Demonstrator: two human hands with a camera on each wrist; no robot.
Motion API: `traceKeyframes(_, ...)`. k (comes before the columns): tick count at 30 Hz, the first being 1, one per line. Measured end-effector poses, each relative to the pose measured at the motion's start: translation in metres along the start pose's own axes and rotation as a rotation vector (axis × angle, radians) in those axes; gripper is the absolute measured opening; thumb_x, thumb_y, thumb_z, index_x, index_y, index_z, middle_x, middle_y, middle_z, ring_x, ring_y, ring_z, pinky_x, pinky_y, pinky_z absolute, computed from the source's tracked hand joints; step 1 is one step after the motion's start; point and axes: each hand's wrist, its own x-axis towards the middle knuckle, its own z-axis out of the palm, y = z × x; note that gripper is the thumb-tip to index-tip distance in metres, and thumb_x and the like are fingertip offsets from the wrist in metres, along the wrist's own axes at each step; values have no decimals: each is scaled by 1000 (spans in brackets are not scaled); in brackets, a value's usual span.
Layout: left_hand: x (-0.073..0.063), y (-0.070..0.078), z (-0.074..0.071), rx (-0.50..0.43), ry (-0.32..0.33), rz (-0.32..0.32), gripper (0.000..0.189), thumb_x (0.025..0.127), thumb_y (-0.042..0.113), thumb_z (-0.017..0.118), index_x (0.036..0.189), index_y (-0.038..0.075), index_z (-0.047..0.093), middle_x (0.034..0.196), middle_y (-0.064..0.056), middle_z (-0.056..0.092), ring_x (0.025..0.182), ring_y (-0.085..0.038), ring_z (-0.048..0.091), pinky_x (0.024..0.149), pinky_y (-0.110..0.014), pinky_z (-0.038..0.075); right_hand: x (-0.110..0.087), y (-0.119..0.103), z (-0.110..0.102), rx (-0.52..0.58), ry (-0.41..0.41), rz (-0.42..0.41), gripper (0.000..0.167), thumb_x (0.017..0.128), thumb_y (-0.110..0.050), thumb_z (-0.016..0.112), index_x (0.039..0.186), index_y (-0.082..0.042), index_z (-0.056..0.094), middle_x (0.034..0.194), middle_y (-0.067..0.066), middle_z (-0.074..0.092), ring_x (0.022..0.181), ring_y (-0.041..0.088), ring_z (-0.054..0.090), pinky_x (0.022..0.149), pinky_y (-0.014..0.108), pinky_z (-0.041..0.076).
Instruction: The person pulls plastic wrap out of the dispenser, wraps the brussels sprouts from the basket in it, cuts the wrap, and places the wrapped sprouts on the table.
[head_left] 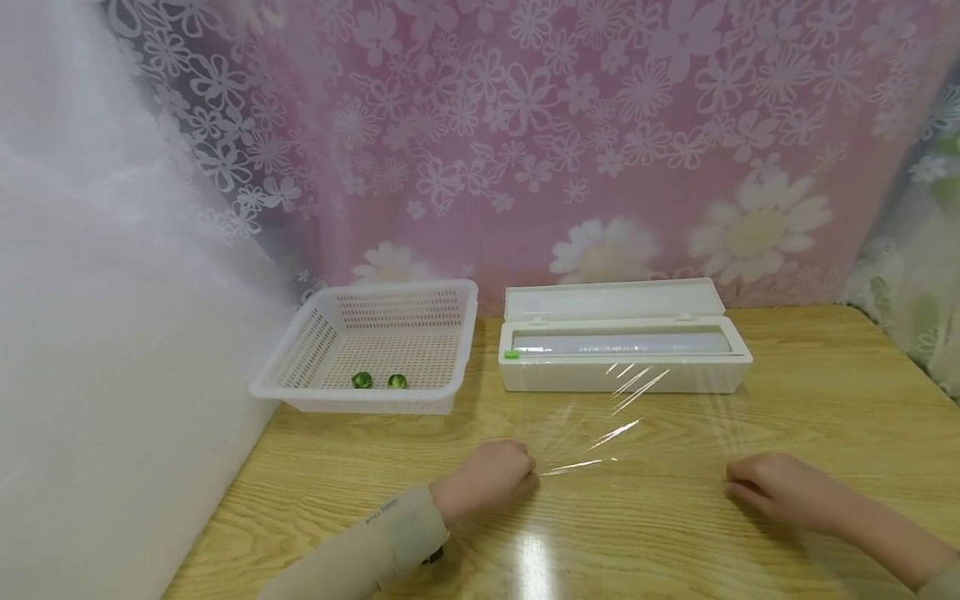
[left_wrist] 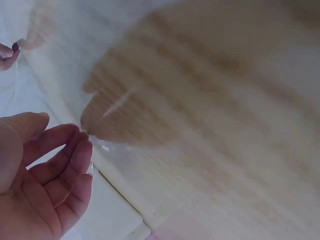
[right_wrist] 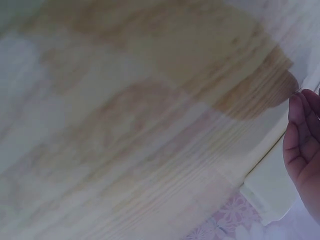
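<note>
A sheet of clear cling film [head_left: 617, 433] stretches toward me from a white cling film box [head_left: 622, 379], whose lid [head_left: 615, 302] stands open at the back. Inside the box lies the film roll [head_left: 622, 343], and a green slide cutter [head_left: 512, 355] sits at the left end of its front edge. My left hand [head_left: 491, 475] pinches the near left corner of the film, fingers curled in the left wrist view. On the other side, my right hand [head_left: 783, 487] pinches the near right corner. The sheet spans the gap between both hands, above the wooden table [head_left: 645, 550].
Left of the box stands a white perforated plastic basket [head_left: 375, 402]. Two small green vegetables, like Brussels sprouts, lie in it: one sprout [head_left: 362, 380] beside another sprout [head_left: 397, 381]. A pink flowered curtain [head_left: 465, 167] hangs behind the table.
</note>
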Motion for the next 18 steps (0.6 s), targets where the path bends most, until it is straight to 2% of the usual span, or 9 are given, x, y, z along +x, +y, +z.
traceKeyframes(2, 4, -2, 0, -49, -21, -25, 24, 88, 20, 52, 65, 16, 58, 59, 8, 46, 51, -3, 39, 46, -16, 34, 2, 2, 0, 6, 7, 5, 26, 81, -7, 63, 71, -23, 45, 61, -23, 33, 51, -8, 29, 43, 15, 27)
traceKeyframes(9, 14, -8, 1, -70, -77, -54, 20, 88, 21, 55, 69, 16, 57, 62, 9, 50, 52, -3, 39, 48, -16, 35, 6, 5, 0, -6, -39, 31, 26, 79, -6, 64, 75, -21, 43, 64, -22, 35, 53, -7, 31, 44, 16, 28)
traceKeyframes(14, 14, -8, 2, -93, -105, -66, 11, 85, 24, 60, 76, 17, 60, 70, 11, 55, 57, -1, 43, 53, -15, 37, 8, 5, 3, -16, -57, 36, 28, 76, -7, 66, 75, -21, 42, 65, -22, 36, 55, -6, 31, 46, 16, 28)
traceKeyframes(18, 13, -9, 3, -90, -98, -64, 12, 84, 26, 60, 76, 18, 59, 69, 11, 54, 58, -1, 44, 52, -16, 37, 10, 3, 4, -88, -27, 39, 32, 72, -7, 69, 72, -20, 40, 67, -20, 33, 57, -5, 29, 47, 17, 27)
